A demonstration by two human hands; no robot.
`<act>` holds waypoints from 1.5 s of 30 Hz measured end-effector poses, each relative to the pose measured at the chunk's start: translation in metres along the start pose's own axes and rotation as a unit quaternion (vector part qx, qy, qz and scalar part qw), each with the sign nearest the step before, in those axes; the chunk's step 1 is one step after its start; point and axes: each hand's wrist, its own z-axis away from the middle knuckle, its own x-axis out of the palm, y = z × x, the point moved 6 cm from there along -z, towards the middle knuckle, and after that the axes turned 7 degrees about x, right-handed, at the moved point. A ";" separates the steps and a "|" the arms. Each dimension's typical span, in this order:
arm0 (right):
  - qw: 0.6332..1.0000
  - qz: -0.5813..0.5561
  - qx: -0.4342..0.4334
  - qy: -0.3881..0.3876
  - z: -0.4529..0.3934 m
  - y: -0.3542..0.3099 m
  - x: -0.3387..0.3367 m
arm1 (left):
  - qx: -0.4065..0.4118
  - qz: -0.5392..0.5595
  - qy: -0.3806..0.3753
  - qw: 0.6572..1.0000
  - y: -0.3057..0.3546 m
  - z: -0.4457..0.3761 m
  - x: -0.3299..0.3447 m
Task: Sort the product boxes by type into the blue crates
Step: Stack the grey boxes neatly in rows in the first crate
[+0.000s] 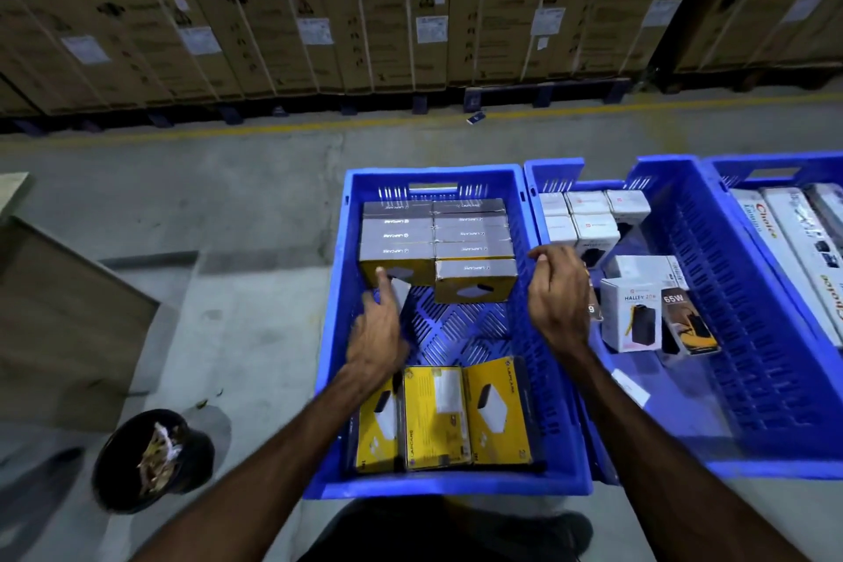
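Head view, left crate (335, 333): holding two far rows of grey-topped yellow boxes (474, 281) and three yellow boxes (438, 418) lying near.
Middle crate (684, 447): carrying white boxes (588, 219), one reading HALLEY, another 65W.
Right crate (775, 171): being cut off by the frame; long cartons inside.
Left hand (376, 333): fingers straight, touching a far yellow box.
Right hand (556, 292): hanging loosely curled, holding nothing.
Writing: LAPCARE; WASHING MACHINE on the far cartons (383, 9).

Blue crates (335, 333), yellow-grey boxes (474, 281)
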 end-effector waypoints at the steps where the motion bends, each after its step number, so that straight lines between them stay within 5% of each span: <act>1: 1.000 -0.001 0.000 -0.001 0.000 0.000 0.001 | -0.021 0.012 0.030 0.999 -0.008 0.002 0.001; 6: 1.000 -0.007 0.000 0.000 -0.001 0.001 0.001 | 0.013 0.099 0.123 0.987 -0.007 0.011 -0.022; 11: 1.000 -0.009 0.003 0.002 -0.001 0.002 0.001 | 0.027 0.216 0.011 0.976 0.003 -0.004 -0.065; 18: 1.000 -0.013 0.005 0.005 -0.001 0.003 0.000 | 0.178 0.026 -0.019 0.983 0.014 -0.031 -0.086; 24: 1.000 -0.016 0.008 -0.004 0.000 0.002 0.000 | 0.249 -0.215 -0.003 0.944 0.040 -0.044 -0.095; 31: 1.000 -0.012 0.006 -0.005 0.000 0.000 0.000 | 0.263 -0.271 0.009 0.926 0.034 -0.061 -0.081; 45: 0.999 0.032 -0.013 -0.006 0.000 -0.001 0.002 | 0.176 -0.250 0.010 0.952 0.030 -0.075 -0.047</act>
